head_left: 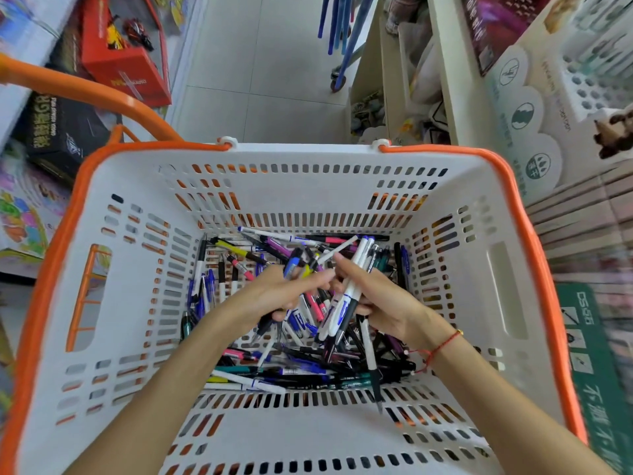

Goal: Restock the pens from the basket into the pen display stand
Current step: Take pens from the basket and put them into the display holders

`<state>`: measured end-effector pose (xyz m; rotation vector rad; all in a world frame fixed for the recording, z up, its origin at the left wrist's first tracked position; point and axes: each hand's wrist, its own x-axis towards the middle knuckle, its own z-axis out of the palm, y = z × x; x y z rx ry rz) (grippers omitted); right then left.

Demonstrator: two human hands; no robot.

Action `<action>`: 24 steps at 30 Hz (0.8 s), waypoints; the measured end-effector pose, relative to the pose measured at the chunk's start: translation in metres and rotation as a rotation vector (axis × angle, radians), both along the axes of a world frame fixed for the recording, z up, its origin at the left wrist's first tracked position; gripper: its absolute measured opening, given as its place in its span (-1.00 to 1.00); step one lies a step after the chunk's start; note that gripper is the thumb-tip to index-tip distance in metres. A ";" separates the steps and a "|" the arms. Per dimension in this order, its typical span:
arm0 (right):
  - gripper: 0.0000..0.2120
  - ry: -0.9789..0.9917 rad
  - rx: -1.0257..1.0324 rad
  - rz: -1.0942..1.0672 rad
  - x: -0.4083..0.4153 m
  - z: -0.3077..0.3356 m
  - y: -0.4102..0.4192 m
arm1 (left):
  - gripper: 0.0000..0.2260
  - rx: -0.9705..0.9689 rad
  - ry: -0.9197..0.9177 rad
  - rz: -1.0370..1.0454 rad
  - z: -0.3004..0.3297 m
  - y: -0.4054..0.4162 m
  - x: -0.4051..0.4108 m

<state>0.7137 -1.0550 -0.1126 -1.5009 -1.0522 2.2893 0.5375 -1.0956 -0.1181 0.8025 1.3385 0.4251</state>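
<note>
Both hands work inside the basket (113,186), directly above the loose pens (294,368) heaped on its floor. The right hand (373,299) is curled around a bundle of pens (346,296), long axes running from near-left up to far-right. The left hand (277,293) pinches a dark-blue pen (291,265), its fingertips touching the bundle. The pen display stand (589,73) lies far-right, outside the basket, nearer the right hand.
</note>
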 end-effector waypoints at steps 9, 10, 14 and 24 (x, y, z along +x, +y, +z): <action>-0.70 0.082 -0.031 -0.135 -0.001 -0.005 0.000 | -0.51 -0.214 -0.036 -0.046 -0.003 -0.003 0.002; -0.71 0.050 -0.010 -0.147 0.000 -0.007 0.000 | -0.54 -0.215 -0.031 -0.011 -0.005 -0.002 0.002; -0.72 -0.060 0.055 -0.095 0.003 -0.010 0.001 | -0.57 -0.248 -0.073 0.076 -0.009 -0.003 -0.001; -0.63 -0.137 0.165 -0.003 0.010 -0.004 0.010 | -0.66 -0.249 -0.102 0.293 -0.004 0.001 -0.008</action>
